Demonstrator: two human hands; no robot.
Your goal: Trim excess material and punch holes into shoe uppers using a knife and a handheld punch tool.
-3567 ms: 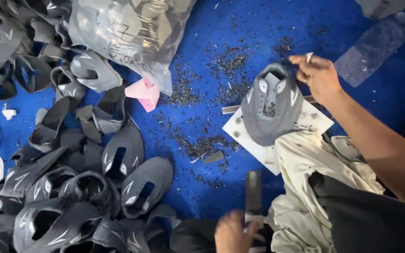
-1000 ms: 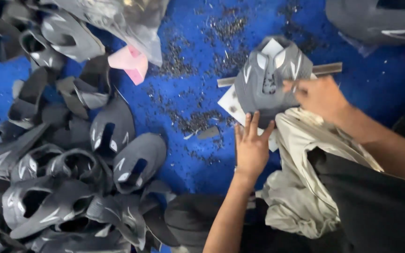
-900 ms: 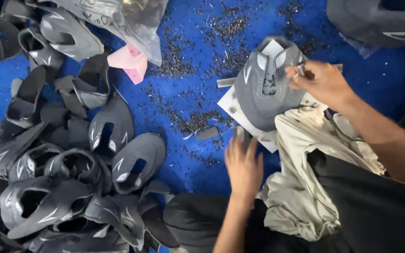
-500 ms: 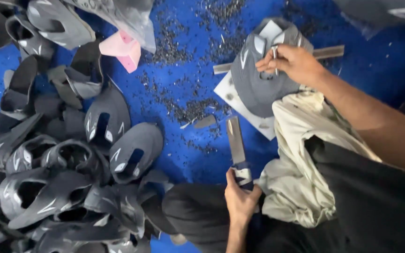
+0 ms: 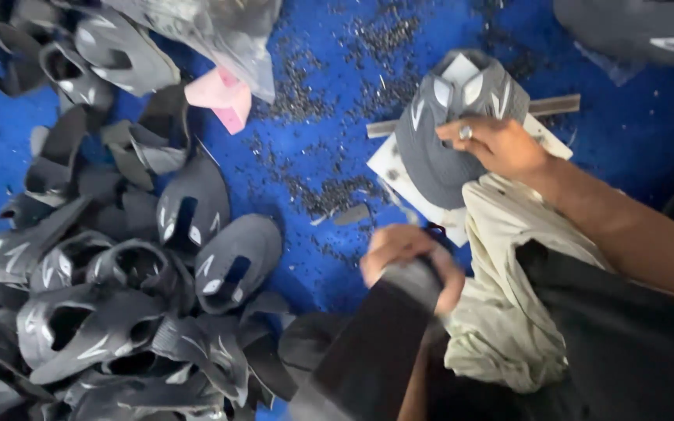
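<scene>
My right hand (image 5: 501,144), a ring on one finger, presses down on a grey shoe upper (image 5: 446,164) with pale stripes. The upper lies on a white board (image 5: 391,165), beside a thin metal bar (image 5: 555,104). Nearer to me, my left hand (image 5: 399,249) is closed around a long dark flat tool (image 5: 376,343) that runs down toward the frame's lower edge. The tool is blurred and I cannot make out its kind. My two hands are apart, with the left one below and left of the board.
A big heap of grey shoe uppers (image 5: 118,273) fills the left side of the blue surface (image 5: 313,93). Dark scraps (image 5: 337,195) litter the middle. A pink piece (image 5: 224,97) lies under a clear plastic bag (image 5: 212,31). A beige cloth (image 5: 501,312) covers my lap.
My left hand left the board's edge, drew back, closed on the long flat tool and has lifted it nearer to the camera. My right hand has stayed on the upper.
</scene>
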